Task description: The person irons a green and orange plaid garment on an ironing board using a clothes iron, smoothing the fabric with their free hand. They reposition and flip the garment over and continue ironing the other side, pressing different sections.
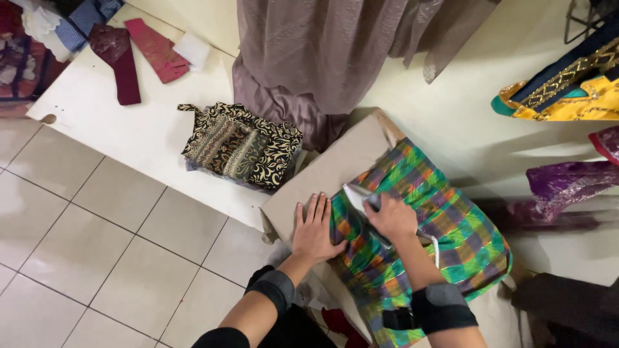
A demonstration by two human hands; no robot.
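A bright plaid cloth in green, orange and purple lies spread over a padded tan board. My right hand grips the handle of a silver iron that rests on the cloth near its left edge; a white cord trails from it. My left hand lies flat, fingers apart, on the board and presses the cloth's left edge. Both wrists wear dark bands.
A folded black-and-gold patterned garment lies on the white low table. Maroon and red cloth strips sit at the back left. A mauve curtain hangs ahead. Yellow and purple garments lie at right. Tiled floor at left.
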